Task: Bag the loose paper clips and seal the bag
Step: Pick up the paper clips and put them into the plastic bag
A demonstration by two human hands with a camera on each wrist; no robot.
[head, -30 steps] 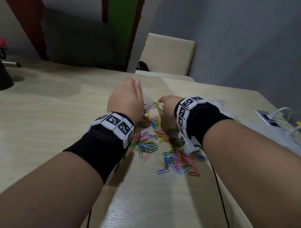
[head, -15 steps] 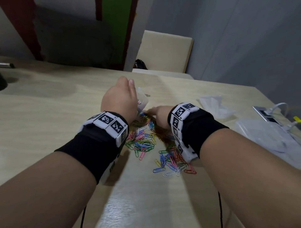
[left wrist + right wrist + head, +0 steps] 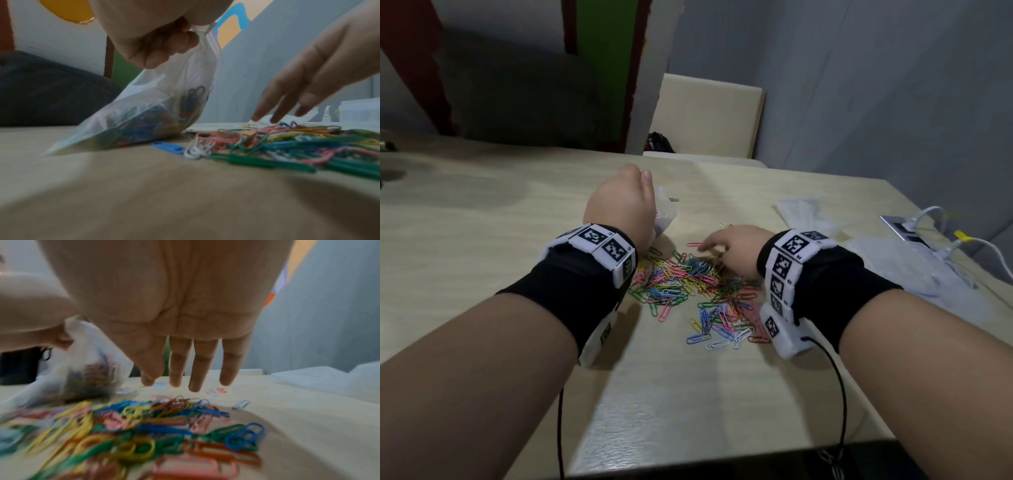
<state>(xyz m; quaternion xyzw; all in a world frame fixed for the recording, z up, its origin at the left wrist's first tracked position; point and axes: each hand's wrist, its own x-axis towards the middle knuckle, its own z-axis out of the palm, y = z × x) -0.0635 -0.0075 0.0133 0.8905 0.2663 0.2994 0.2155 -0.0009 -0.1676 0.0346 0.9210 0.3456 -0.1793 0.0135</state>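
On the table (image 3: 482, 240), bright multicoloured paper clips (image 3: 688, 287) lie heaped.

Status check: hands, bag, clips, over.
Left hand grips bag top, partly filled. Right hand open over loose clips. Nothing blocking.

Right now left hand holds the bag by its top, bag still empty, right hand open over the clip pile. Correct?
Not empty. The left wrist view shows the bag already holding coloured clips. The rest stands: left hand grips its top, right hand open over the pile.
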